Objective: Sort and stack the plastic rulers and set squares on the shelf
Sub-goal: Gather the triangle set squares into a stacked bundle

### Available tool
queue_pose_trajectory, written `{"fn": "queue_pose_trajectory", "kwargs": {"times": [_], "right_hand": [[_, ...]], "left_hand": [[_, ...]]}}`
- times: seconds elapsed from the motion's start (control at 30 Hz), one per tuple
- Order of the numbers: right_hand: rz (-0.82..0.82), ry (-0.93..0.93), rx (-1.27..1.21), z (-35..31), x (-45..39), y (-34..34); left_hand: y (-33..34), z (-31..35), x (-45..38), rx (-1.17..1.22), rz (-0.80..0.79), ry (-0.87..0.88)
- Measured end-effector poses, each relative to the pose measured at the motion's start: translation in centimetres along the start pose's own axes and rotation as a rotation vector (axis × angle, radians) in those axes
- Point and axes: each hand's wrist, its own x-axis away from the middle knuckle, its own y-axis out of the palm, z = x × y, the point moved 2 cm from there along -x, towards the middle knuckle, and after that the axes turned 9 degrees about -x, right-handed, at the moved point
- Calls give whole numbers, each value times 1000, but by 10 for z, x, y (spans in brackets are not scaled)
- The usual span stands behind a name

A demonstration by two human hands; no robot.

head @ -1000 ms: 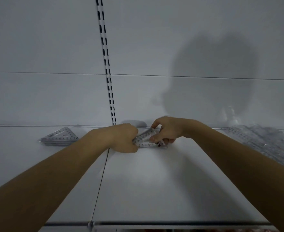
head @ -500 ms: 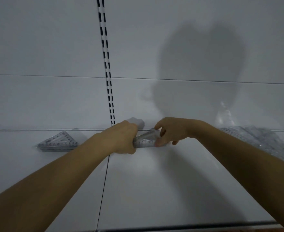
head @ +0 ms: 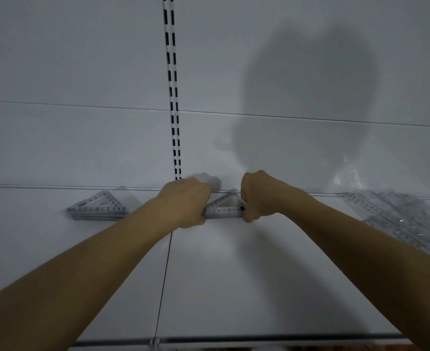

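Set squares (head: pixel 224 208) of clear plastic sit in a small pile between your hands, at the back of the white shelf (head: pixel 234 274), just in front of the rear panel. The pile's long edge runs left to right, facing you, and its apex points away toward the back wall. Your left hand (head: pixel 186 203) is curled around the pile's left corner, and your right hand (head: pixel 257 196) is clenched on the right corner, fingers wrapped over the edge. Whether the pile rests on the shelf or is lifted slightly off it, you cannot tell from here.

Well to the left lies a second stack of set squares (head: pixel 97 208), flat on the shelf, with the same lie: long edge toward you, apex toward the back. It is apart from your left forearm. On the far right of the shelf spreads a loose heap of clear rulers (head: pixel 406 219), overlapping at mixed angles, most of them slanting from the back wall down toward the right edge of view. A slotted upright strip (head: pixel 173 97) runs down the back panel and ends just above your left hand.
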Motion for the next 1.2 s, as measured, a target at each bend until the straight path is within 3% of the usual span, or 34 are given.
{"fn": "queue_pose_trajectory", "kwargs": {"times": [0.27,0.6,0.9,1.2], "right_hand": [[14,9,-125,-4,18,8],[-9,52,-218,0,30,11],[-112,78,-112,-14,31,1],[-96,85,-105,-13,29,5]], "left_hand": [[2,-6,6,-9,-37,102],[12,-23,12,-17,-155,30],[-2,-19,13,70,-261,60],[-3,-17,16,6,-203,82]]}}
